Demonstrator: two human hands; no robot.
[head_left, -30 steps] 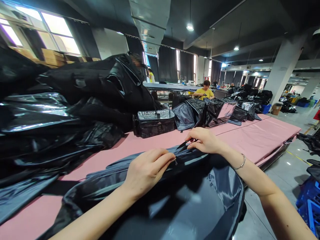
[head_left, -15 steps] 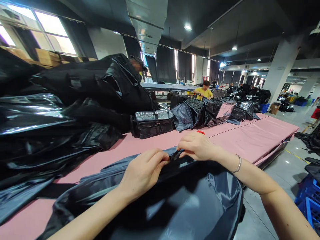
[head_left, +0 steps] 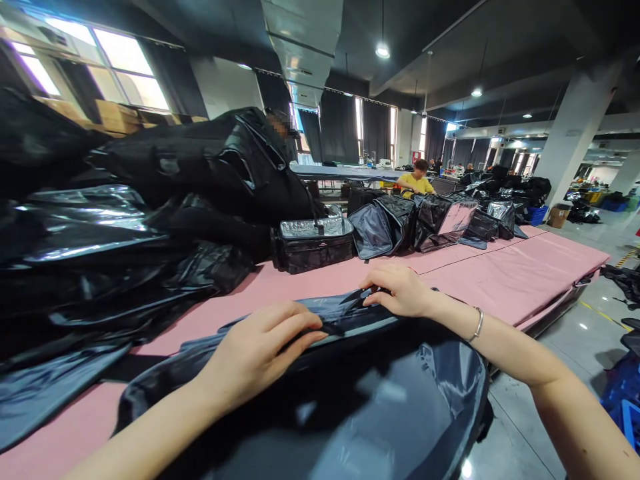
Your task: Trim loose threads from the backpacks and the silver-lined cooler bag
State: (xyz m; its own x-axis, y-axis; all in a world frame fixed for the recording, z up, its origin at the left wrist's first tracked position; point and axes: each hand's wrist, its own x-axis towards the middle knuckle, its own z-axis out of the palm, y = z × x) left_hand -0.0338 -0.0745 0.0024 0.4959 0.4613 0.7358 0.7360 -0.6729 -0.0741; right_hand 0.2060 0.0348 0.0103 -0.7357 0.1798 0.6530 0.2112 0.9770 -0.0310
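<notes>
A large black bag with a shiny grey lining (head_left: 350, 427) lies open in front of me on the pink-covered table. Thumb and fingers of my left hand (head_left: 260, 347) are closed on the bag's far edge, on dark trim beside a grey strip. Further right along that edge, my right hand (head_left: 397, 290) is curled round thread snips (head_left: 354, 299), whose dark pointed blades face left toward the left hand. The palm hides most of the snips. A metal bracelet (head_left: 479, 323) circles the right wrist.
Black bags and silvery sheets (head_left: 90, 220) are piled high on the left. Several bags, one a black cooler bag with a silver top (head_left: 316, 243), stand along the pink table (head_left: 540, 263). A person in yellow (head_left: 416, 181) works behind them. A blue crate (head_left: 631, 423) is at lower right.
My hands have moved apart: the left went left and down along the edge, the right slightly right. The snips' blades now show between them. The whole view has shifted a little.
</notes>
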